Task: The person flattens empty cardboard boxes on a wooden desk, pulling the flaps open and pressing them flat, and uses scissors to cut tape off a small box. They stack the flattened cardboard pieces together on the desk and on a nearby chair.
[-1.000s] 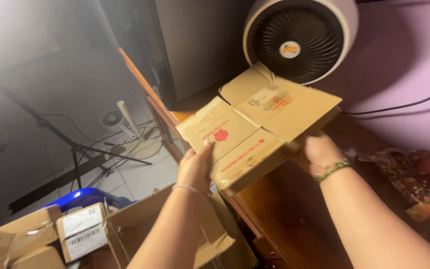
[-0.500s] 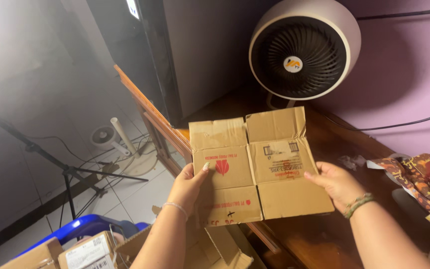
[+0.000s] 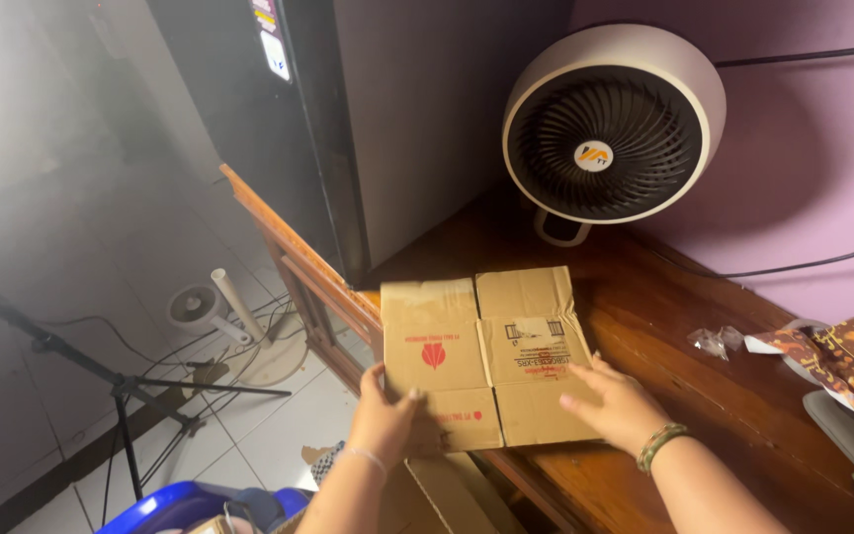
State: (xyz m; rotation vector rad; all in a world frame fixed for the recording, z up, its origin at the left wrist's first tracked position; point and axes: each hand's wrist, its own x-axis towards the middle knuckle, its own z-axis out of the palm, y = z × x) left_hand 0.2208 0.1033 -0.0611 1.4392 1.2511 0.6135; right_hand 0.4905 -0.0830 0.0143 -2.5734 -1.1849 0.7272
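Head view: flattened cardboard box (image 3: 491, 356) lies flat on the wooden table (image 3: 704, 415), near its front-left edge, with the lower-left flap reaching the edge or slightly past it. Box is brown, folded flat into two side-by-side panels with flaps top and bottom; red mark on the left panel, a white label and dark print on the right panel. Left hand (image 3: 384, 417) is at the box's lower-left corner, fingers lying on top of the left panel, thumb side toward the centre; whether the thumb is under the board, can't tell. Right hand (image 3: 617, 403) rests palm-down on the lower-right part of the box, fingers spread and flat, pressing rather than pinching; a green beaded bracelet (image 3: 660, 445) sits on that wrist. Neither hand is closed around the cardboard. Behind the box, well apart, a round white desk fan (image 3: 613, 124) stands upright against the pink wall, facing the camera. Dark tall appliance (image 3: 378, 129) stands on the table's left rear, just beyond the box's top-left flap. Patterned cloth (image 3: 842, 366) and crumpled clear wrapper (image 3: 712, 342) lie to the right. Down on the tiled floor left of the table: a tripod stand (image 3: 121, 381) and a blue bin (image 3: 175, 506).
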